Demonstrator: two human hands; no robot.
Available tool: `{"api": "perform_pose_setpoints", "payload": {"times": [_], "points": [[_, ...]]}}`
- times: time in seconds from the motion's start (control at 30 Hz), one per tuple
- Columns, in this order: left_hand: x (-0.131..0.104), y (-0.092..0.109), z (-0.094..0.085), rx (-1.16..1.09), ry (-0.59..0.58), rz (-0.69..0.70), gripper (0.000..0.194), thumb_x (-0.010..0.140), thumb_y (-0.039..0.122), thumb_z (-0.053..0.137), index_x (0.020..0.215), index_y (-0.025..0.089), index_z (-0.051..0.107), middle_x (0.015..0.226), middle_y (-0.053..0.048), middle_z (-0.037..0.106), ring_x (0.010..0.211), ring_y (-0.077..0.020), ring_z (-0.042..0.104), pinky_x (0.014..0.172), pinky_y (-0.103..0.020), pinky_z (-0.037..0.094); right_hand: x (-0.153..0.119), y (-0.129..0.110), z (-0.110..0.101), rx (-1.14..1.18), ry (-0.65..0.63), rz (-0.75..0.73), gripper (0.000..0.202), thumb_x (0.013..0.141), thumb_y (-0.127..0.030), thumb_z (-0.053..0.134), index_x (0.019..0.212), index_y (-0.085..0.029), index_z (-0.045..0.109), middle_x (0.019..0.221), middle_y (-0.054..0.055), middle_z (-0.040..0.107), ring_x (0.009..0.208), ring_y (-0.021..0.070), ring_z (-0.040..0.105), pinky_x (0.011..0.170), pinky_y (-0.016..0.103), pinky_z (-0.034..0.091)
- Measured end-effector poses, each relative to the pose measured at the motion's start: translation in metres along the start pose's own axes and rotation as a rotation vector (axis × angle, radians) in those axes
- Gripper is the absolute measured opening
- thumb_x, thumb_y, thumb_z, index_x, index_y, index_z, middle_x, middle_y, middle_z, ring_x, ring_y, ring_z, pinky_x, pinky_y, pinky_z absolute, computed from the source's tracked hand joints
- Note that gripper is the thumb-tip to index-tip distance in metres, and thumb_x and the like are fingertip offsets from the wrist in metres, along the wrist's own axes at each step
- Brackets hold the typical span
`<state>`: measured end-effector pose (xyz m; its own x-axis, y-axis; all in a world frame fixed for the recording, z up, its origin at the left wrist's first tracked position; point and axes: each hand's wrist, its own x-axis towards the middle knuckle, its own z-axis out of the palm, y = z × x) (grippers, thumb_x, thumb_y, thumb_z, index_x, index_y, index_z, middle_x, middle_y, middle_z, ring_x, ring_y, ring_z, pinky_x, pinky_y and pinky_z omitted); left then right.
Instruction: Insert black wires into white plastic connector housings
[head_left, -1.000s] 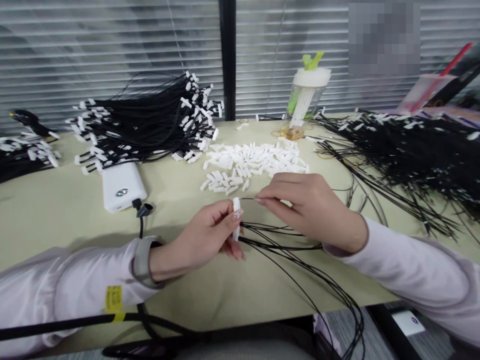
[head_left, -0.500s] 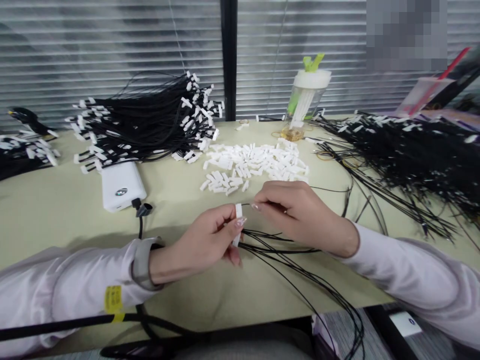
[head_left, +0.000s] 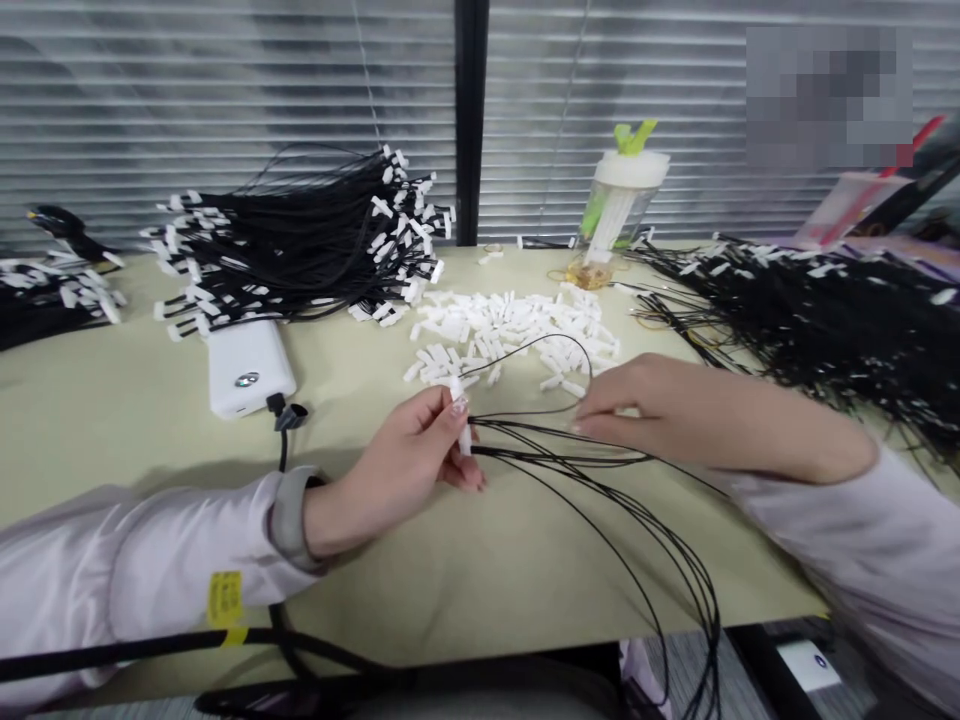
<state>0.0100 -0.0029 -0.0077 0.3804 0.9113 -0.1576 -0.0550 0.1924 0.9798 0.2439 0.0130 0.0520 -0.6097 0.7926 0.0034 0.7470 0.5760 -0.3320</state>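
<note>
Over the near middle of the counter (head_left: 360, 590), the left hand (head_left: 401, 465) pinches a white connector (head_left: 465, 440) between thumb and fingers, holding it roughly upright with its top end tipped slightly left. Black wires (head_left: 600, 487) run from its right side, spreading rightward and curving down past the counter's front edge. A thin wire (head_left: 555, 335) arcs from near the connector's top and bends down toward the right hand (head_left: 660, 408), which is to the right, palm down, with thumb and fingers bent close to each other; whether they grip the wire cannot be told. Just beyond the hands lies a loose heap of white connectors (head_left: 517, 325). Left of this heap, a white power bank (head_left: 251, 365) with a black cable (head_left: 283, 450) plugged in lies near a thick bundle of black wires (head_left: 292, 245) with white ends; a smaller bundle (head_left: 56, 300) and a black bird figure (head_left: 69, 228) are at far left. Behind the heap stands a clear bottle (head_left: 619, 215) with a white lid. A large black wire pile (head_left: 847, 320) spreads at right, with a translucent cup (head_left: 851, 208) and red straw behind it.
</note>
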Motion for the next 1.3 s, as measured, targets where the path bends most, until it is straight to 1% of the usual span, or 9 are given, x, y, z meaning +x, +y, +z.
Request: {"api": "perform_pose_setpoints", "payload": {"times": [0.07,0.2,0.33,0.6,0.83,1.0,1.13,1.23,1.3], "points": [[-0.002,0.002,0.001,0.033,-0.017,-0.007,0.024,0.083,0.036,0.045,0.071,0.016,0.043,0.062,0.005,0.052,0.048,-0.0062,0.059,0.048,-0.017,0.048,0.007,-0.013,0.012,0.072,-0.077,-0.096,0.027,0.084,-0.030,0.041,0.071,-0.019,0.061,0.061,-0.002,0.058,0.053,0.0079,0.048,0.053,0.022,0.034],[-0.004,0.004,0.003,0.145,-0.053,-0.014,0.025,0.083,0.038,0.044,0.071,0.017,0.043,0.054,0.005,0.052,0.051,-0.0082,0.060,0.049,-0.017,0.047,0.020,-0.036,0.032,0.133,0.097,-0.164,0.024,0.086,-0.023,0.039,0.079,-0.018,0.061,0.066,-0.001,0.060,0.058,0.0078,0.049,0.057,0.022,0.034],[-0.004,0.005,0.004,0.195,-0.061,-0.016,0.025,0.082,0.039,0.045,0.071,0.017,0.042,0.055,0.005,0.053,0.051,-0.0084,0.061,0.048,-0.017,0.047,0.021,-0.043,0.039,0.055,0.162,-0.201,0.022,0.085,-0.020,0.040,0.075,-0.016,0.059,0.066,0.000,0.058,0.062,0.0090,0.049,0.060,0.021,0.035],[-0.005,0.010,0.007,0.241,-0.053,-0.037,0.026,0.082,0.040,0.044,0.070,0.017,0.040,0.051,0.005,0.054,0.052,-0.0103,0.062,0.050,-0.018,0.047,0.012,-0.045,0.031,-0.154,0.196,-0.175,0.018,0.082,-0.023,0.042,0.073,-0.016,0.057,0.074,0.003,0.049,0.066,0.0113,0.045,0.062,0.024,0.035],[-0.005,0.009,0.006,0.248,-0.049,-0.032,0.026,0.082,0.039,0.045,0.070,0.017,0.040,0.052,0.005,0.054,0.050,-0.0094,0.061,0.049,-0.017,0.047,0.014,-0.045,0.032,-0.167,0.090,-0.144,0.020,0.083,-0.022,0.040,0.071,-0.015,0.054,0.071,0.002,0.052,0.065,0.0116,0.047,0.061,0.025,0.033],[-0.005,0.009,0.007,0.242,-0.061,-0.030,0.025,0.082,0.039,0.045,0.070,0.017,0.041,0.052,0.005,0.053,0.051,-0.0094,0.061,0.049,-0.017,0.047,0.017,-0.040,0.037,-0.141,0.068,-0.150,0.022,0.084,-0.021,0.037,0.068,-0.016,0.051,0.064,0.000,0.054,0.060,0.0098,0.046,0.058,0.023,0.032],[-0.006,0.009,0.007,0.256,-0.071,-0.036,0.025,0.081,0.038,0.046,0.068,0.017,0.041,0.051,0.006,0.050,0.046,-0.0086,0.059,0.046,-0.017,0.045,0.013,-0.036,0.029,-0.198,0.015,-0.129,0.017,0.079,-0.021,0.045,0.064,-0.018,0.052,0.055,-0.002,0.052,0.052,0.0084,0.043,0.051,0.022,0.027],[-0.006,0.008,0.007,0.267,-0.044,-0.029,0.025,0.081,0.037,0.046,0.067,0.017,0.040,0.055,0.006,0.049,0.041,-0.0062,0.055,0.042,-0.016,0.042,0.008,-0.023,0.013,-0.257,0.047,-0.016,0.009,0.070,-0.017,0.051,0.064,-0.021,0.057,0.051,-0.004,0.051,0.046,0.0076,0.041,0.047,0.022,0.026],[-0.005,0.008,0.007,0.264,-0.034,-0.036,0.025,0.082,0.037,0.045,0.067,0.017,0.040,0.057,0.006,0.049,0.041,-0.0054,0.054,0.042,-0.016,0.042,0.006,-0.010,0.000,-0.310,0.161,0.110,0.010,0.068,-0.017,0.053,0.065,-0.022,0.060,0.050,-0.003,0.054,0.045,0.0076,0.041,0.047,0.022,0.028]]}}
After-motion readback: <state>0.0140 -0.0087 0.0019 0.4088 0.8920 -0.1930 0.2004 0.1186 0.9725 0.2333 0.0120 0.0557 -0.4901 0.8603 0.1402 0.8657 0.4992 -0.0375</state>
